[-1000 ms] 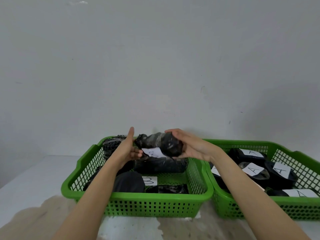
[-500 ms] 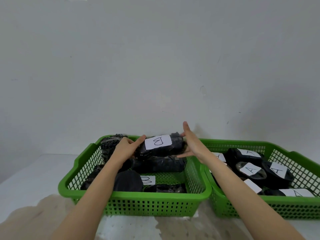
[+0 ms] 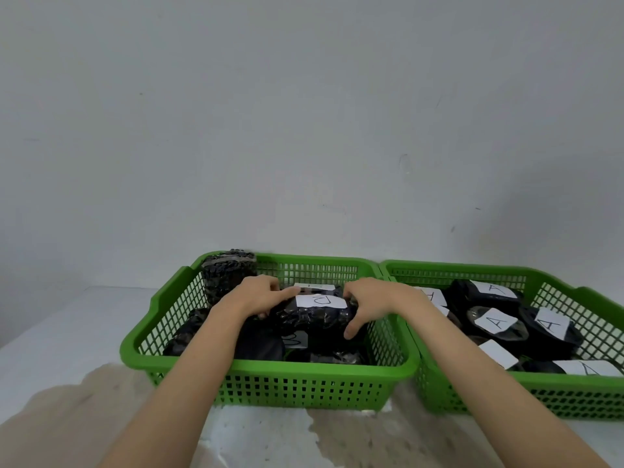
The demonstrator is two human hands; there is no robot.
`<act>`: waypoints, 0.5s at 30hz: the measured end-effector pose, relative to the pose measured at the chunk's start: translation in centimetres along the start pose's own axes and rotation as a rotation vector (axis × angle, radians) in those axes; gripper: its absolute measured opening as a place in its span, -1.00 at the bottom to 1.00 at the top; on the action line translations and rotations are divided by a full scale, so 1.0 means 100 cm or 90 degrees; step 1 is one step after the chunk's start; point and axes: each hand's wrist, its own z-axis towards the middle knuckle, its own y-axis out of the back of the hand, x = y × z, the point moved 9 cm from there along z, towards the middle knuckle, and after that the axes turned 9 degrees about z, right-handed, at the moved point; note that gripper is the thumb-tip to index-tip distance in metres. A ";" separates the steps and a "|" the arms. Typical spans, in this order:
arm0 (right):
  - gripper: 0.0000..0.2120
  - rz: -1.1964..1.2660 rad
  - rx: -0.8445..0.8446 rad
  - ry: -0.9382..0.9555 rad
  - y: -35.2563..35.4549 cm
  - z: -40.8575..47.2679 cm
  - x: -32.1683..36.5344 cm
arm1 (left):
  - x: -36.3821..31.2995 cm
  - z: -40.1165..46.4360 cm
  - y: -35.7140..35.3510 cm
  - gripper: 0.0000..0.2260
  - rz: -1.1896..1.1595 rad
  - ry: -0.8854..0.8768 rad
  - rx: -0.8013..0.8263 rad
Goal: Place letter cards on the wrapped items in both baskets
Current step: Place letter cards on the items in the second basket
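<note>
Two green baskets stand side by side. In the left basket point(image 3: 175, 336) lies a black wrapped item point(image 3: 314, 317) with a white B card point(image 3: 320, 301) on top. My left hand point(image 3: 260, 297) grips its left end and my right hand point(image 3: 369, 304) grips its right end. Another B card point(image 3: 296, 340) shows below it, and a card edge point(image 3: 314, 286) sits behind. The right basket point(image 3: 574, 388) holds several black wrapped items point(image 3: 486, 295) topped with A cards point(image 3: 495, 321).
A dark beaded wrapped item point(image 3: 224, 275) stands upright at the left basket's back left corner. The baskets sit on a white table point(image 3: 67, 319) with worn brown patches point(image 3: 67, 407) at the front, against a plain grey wall point(image 3: 304, 130).
Both hands have lowered the wrapped item, its B card turned up, from above the basket rim down onto the items inside the left basket.
</note>
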 end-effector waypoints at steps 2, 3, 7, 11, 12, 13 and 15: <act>-0.37 -0.060 0.016 -0.032 -0.010 0.002 0.001 | -0.005 -0.002 -0.007 -0.57 -0.002 -0.019 0.038; -0.40 -0.086 0.020 -0.045 -0.013 0.003 0.001 | -0.006 -0.003 -0.012 -0.50 -0.006 -0.017 0.064; -0.39 -0.051 0.034 -0.052 -0.013 0.005 -0.001 | -0.003 -0.007 -0.032 -0.42 0.017 0.003 0.193; -0.34 -0.015 0.007 -0.027 -0.002 0.005 0.007 | -0.006 -0.008 -0.013 -0.47 0.077 -0.012 0.075; -0.38 -0.013 -0.010 -0.003 0.003 0.007 0.014 | -0.011 -0.011 0.004 -0.52 0.056 -0.022 -0.029; -0.41 -0.006 -0.032 0.027 0.009 0.009 0.024 | -0.015 -0.016 0.028 -0.57 0.029 -0.025 -0.162; -0.45 0.032 -0.089 0.079 0.028 0.015 0.045 | -0.012 -0.031 0.075 -0.64 -0.001 0.010 -0.419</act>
